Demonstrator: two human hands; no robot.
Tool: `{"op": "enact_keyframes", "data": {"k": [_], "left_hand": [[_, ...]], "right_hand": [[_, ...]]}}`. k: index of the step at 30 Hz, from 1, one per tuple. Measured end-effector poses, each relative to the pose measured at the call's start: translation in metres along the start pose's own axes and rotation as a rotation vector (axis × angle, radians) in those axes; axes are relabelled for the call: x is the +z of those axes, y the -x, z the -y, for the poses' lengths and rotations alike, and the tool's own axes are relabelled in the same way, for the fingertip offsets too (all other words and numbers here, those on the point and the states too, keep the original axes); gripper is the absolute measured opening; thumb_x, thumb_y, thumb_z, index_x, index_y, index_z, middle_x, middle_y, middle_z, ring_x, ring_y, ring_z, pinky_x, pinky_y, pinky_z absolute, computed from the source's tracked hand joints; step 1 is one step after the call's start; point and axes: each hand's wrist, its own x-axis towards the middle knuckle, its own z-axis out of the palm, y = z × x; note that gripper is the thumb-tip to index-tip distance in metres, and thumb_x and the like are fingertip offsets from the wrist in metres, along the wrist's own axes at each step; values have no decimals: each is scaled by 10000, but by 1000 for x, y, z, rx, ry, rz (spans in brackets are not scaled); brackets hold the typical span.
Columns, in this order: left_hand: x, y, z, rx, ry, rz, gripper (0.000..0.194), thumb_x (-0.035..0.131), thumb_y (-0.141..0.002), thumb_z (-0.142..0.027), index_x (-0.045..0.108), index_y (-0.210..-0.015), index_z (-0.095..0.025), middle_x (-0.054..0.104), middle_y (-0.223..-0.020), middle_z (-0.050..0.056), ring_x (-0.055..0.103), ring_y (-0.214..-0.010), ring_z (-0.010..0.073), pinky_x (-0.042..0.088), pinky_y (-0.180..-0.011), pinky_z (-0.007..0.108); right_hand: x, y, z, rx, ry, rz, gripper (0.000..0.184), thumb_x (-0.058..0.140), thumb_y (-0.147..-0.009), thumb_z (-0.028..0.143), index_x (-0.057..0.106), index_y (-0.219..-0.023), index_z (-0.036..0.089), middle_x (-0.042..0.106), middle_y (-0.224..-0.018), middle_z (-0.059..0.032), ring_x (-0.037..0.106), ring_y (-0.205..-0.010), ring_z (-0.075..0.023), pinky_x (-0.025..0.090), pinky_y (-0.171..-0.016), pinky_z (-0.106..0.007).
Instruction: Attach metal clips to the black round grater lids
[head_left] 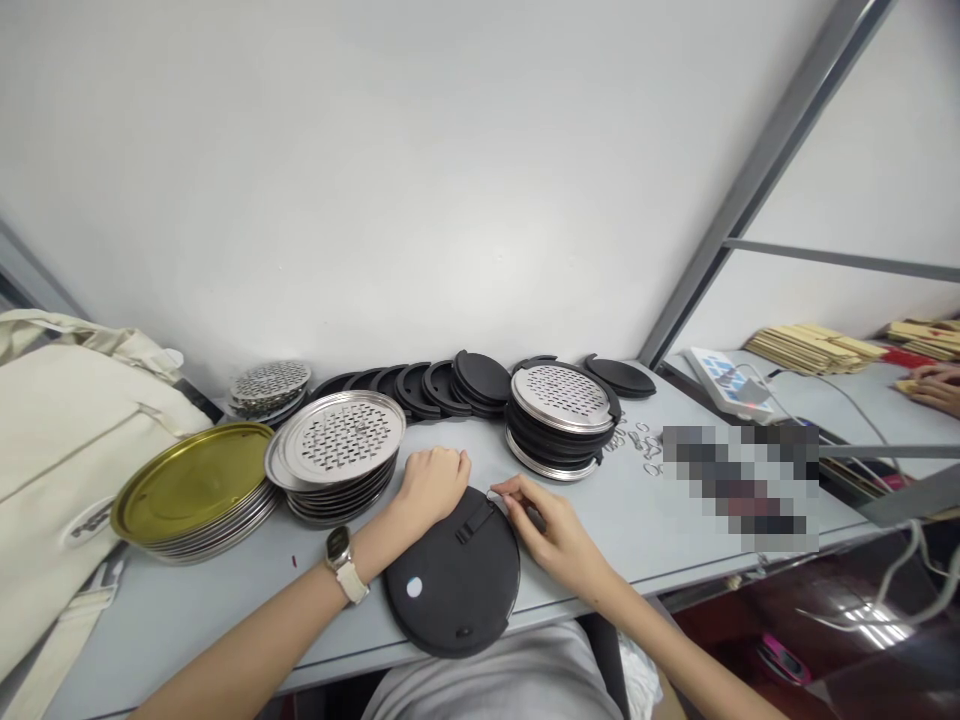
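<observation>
A black round plate (pixel 450 590) lies flat near the table's front edge, with a white round sticker and a narrow raised clip (pixel 474 522) on its face. My left hand (pixel 435 485) curls over its far left edge, fingers closed and their tips hidden. Between thumb and forefinger of my right hand (pixel 544 525) is a small metal ring (pixel 492 494), pinched at the plate's far rim beside the clip. More metal rings (pixel 643 440) lie scattered to the right. Beyond my right hand stands a stack of black plates (pixel 559 438), topped by a perforated grater disc (pixel 562 395).
Left of me are grater discs (pixel 352 435) in a stack, gold-topped round lids (pixel 199 485) and a cream bag (pixel 75 430). Black plates (pixel 480 380) lean in a row along the wall. A metal frame post (pixel 739 220) rises at right; beyond it shows another person's hand (pixel 937 385).
</observation>
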Motion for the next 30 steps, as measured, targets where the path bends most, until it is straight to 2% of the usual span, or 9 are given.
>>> {"op": "enact_keyframes", "data": {"k": [20, 26, 30], "left_hand": [[1, -1, 0, 28, 1, -7, 336, 316, -958, -153, 628, -1081, -138, 672, -897, 155, 655, -850, 287, 450, -652, 349], [-1, 0, 0, 15, 10, 13, 318, 335, -952, -161, 629, -1070, -141, 670, -925, 150, 648, -869, 275, 446, -667, 338], [-2, 1, 0, 5, 15, 23, 320, 327, -953, -160, 628, -1056, -128, 666, -925, 148, 647, -853, 261, 445, -683, 333]], "right_hand": [[0, -5, 0, -52, -32, 67, 182, 394, -979, 232, 555, -1056, 194, 622, -930, -48, 587, -856, -165, 431, -779, -269], [0, -8, 1, -32, -31, 80, 168, 394, -979, 251, 549, -988, 189, 613, -848, -29, 563, -760, -153, 419, -724, -261], [0, -6, 2, 6, -21, 89, 185, 398, -978, 279, 527, -885, 185, 544, -732, 6, 496, -659, -133, 394, -655, -245]]}}
